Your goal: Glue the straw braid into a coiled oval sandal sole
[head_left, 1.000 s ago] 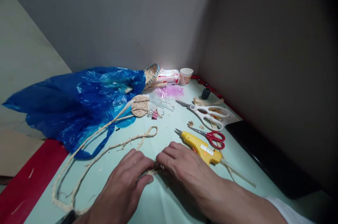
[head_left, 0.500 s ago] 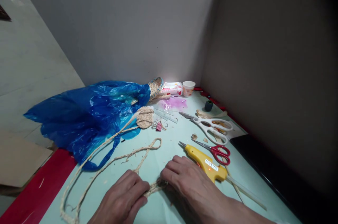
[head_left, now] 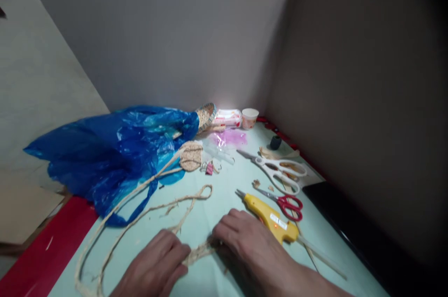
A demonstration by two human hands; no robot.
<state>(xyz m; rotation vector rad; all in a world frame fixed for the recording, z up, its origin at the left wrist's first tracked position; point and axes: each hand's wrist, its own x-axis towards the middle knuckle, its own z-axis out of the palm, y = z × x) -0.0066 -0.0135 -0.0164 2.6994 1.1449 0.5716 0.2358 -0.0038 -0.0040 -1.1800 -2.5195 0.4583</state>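
Note:
A pale braided cord (head_left: 200,252) stretches along the table between my two hands. My left hand (head_left: 157,259) is closed on its near-left end, fingers curled over it. The other end disappears under my right hand (head_left: 241,236), whose bent fingers press together around it; the fingertips are hidden. From my left hand the cord runs back into a loop (head_left: 205,190) and sweeps round the left side to a coiled oval braided piece (head_left: 191,156). Just right of my right hand lies a yellow hot glue gun (head_left: 269,215) with its orange light lit and a glue stick in its back.
Beyond the glue gun are red-handled scissors (head_left: 290,207) and white-handled scissors (head_left: 280,171). A blue plastic bag (head_left: 115,157) spreads over the left side. A pink binder clip (head_left: 209,168), a paper cup (head_left: 249,119) and a woven basket (head_left: 206,117) stand farther back. A black slab (head_left: 343,222) edges the right.
My left hand has shifted slightly left and down, so a longer stretch of braided cord shows between my hands. My right hand stays nearly in place. The view has moved a little.

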